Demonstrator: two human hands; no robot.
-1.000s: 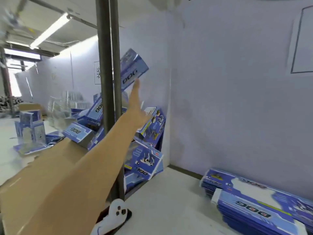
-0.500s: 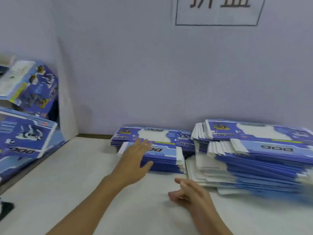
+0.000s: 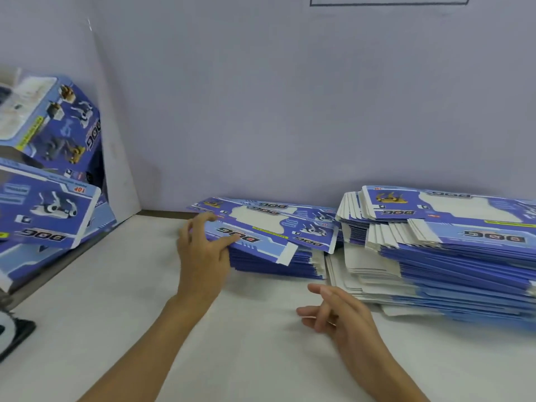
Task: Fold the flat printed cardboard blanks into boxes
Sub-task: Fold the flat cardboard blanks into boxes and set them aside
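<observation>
Now gripping where half a second ago only resting flat: left hand [image 3: 203,253] curled on the near-left end of the top blank [image 3: 261,239], thumb on the printed face, fingers at the edge, that end lifted slightly off the left stack [image 3: 278,264]. Right hand [image 3: 339,320] lower and nearer than before, hovering over the table [image 3: 116,309], fingers loosely spread, holding nothing.

Left stack against the wall, just beside the taller right stack [image 3: 435,256]; folded boxes [image 3: 49,210] leaning at far left.

Likely handling: light, thin card, stiff along the creases but floppy over its length, so apt to sag or bend if raised by one end alone. Glossy print probably slick, so the sheet below may slide along with it. Flaps [image 3: 287,253] weak, easy to crease. Best held at the long edge near the middle panels, second hand under the far end, peeling up rather than dragging.
</observation>
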